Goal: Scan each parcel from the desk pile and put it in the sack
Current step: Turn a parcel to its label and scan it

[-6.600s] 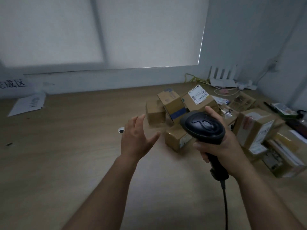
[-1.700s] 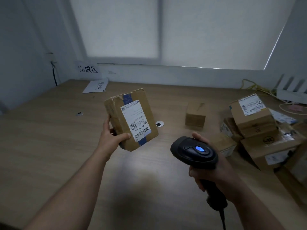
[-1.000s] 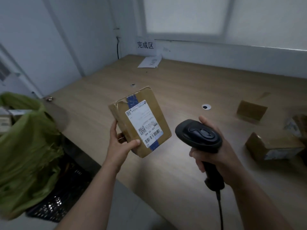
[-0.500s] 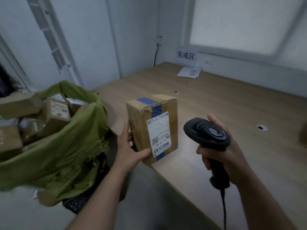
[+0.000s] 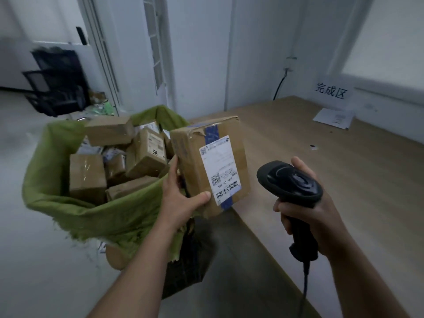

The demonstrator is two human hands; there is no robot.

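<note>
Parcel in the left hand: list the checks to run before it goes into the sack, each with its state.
1. Grip: left hand holds parcel, thumb on front face: ok.
2. Mouth of sack open: ok.
3. Parcel over that mouth: not ok, it hangs at the rim by the desk corner.
4. Room among boxes in sack: cannot tell, piled near the rim.
5. Scan registered: cannot tell.
6. Path: right hand holds scanner clear of sack: ok.

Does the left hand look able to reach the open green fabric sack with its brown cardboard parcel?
Probably yes: the left hand holds the parcel beside the open sack, nothing between them.
</note>
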